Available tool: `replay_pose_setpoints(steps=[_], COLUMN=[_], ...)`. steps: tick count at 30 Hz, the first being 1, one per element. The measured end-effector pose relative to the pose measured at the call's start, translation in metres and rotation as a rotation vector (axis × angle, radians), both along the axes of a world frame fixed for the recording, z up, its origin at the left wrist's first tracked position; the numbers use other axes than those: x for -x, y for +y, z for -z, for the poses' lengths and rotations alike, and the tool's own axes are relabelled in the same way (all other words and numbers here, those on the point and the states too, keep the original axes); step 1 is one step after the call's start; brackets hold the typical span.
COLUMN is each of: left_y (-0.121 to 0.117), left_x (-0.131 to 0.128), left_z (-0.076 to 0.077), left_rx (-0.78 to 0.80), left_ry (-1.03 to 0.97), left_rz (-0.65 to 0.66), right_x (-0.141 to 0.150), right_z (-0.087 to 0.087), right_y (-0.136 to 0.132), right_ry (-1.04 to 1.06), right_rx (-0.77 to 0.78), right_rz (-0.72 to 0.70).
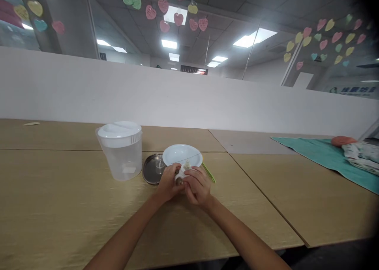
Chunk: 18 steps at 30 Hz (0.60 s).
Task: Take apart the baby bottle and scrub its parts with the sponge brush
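Note:
Both hands meet over the table just in front of a white plate (pixel 177 149). Between them is a small white plastic piece (pixel 186 167) with a translucent nozzle-like tip pointing up and a brownish round end facing me; its exact kind is unclear. My left hand (pixel 169 184) is closed around its left side. The fingers of my right hand (pixel 199 185) are curled on its right side. Left of the hands lies a dark metal tray (pixel 150 170) with a small clear plastic piece (pixel 160 166) in it. A yellow-green stick-like tool (pixel 209 173) lies beside the plate, partly hidden.
A clear plastic pitcher (pixel 124 161) with a white lid stands left of the tray. On the right, a teal cloth (pixel 314 153) bears an orange item (pixel 343 141) and folded patterned fabric (pixel 363 155). A low white wall (pixel 177 100) runs behind the wooden table (pixel 74 207).

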<state>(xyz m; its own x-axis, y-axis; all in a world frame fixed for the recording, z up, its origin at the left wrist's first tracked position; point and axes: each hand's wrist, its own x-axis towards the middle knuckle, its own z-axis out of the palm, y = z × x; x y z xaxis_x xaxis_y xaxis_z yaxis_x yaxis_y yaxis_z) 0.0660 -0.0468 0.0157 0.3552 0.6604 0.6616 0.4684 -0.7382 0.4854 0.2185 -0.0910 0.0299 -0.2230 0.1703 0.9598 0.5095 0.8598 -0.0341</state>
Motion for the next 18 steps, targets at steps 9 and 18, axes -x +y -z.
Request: replay_pose_setpoints(steps=[9, 18], left_y=[-0.002, -0.006], left_x=[-0.002, -0.007], left_z=[-0.002, 0.0], left_rx=[0.019, -0.08], left_ry=[-0.008, 0.031], left_rz=[-0.024, -0.1], right_x=[-0.006, -0.001], right_z=[0.005, 0.001], right_y=[0.018, 0.018], right_ry=[0.388, 0.249], right_rx=[0.743, 0.51], right_rz=[-0.14, 0.294])
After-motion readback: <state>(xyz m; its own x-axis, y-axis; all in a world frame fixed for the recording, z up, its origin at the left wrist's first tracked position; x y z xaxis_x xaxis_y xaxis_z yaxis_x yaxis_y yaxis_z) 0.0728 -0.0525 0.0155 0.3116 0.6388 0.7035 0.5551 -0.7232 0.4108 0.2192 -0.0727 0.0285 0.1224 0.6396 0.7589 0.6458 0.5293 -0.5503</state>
